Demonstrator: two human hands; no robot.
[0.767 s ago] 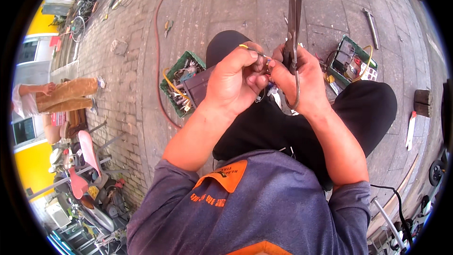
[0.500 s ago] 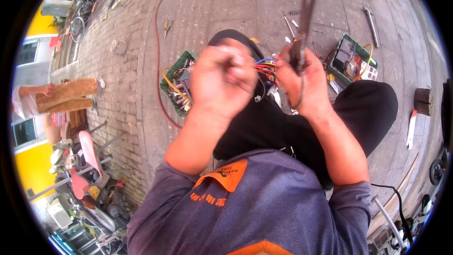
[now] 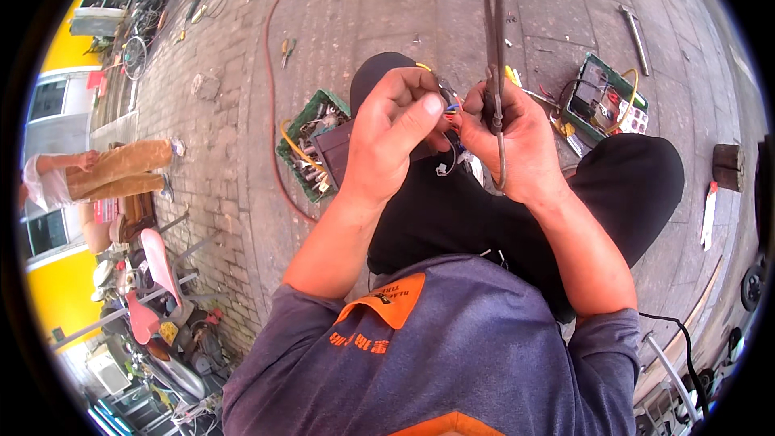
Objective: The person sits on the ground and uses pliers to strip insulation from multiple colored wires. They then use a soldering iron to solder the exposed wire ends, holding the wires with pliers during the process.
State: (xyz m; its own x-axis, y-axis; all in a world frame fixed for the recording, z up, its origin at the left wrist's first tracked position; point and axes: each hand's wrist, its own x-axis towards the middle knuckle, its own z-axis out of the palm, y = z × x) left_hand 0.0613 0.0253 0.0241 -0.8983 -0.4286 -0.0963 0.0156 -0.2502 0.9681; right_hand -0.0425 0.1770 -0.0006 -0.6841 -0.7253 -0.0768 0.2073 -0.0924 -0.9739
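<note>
Grips dark scissors [image 3: 495, 73] in the right hand [image 3: 523, 145], pointing them away from the chest [image 3: 476, 323]; has coloured wires [image 3: 452, 109] between that and the left hand [image 3: 386, 133], over the lap [image 3: 468, 214]; cannot tell the left hand's hold on them; sits on grey paving [image 3: 363, 8] between left and right green crates [image 3: 295, 119]

Head cam, wide fisheye, lookg dn, near

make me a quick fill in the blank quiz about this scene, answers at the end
1. The right hand holds a pair of ____.
2. Close to the fingertips of the left hand are thin coloured ____.
3. The long red hose lies to the ____ of both hands.

Answers: scissors; wires; left.
</note>
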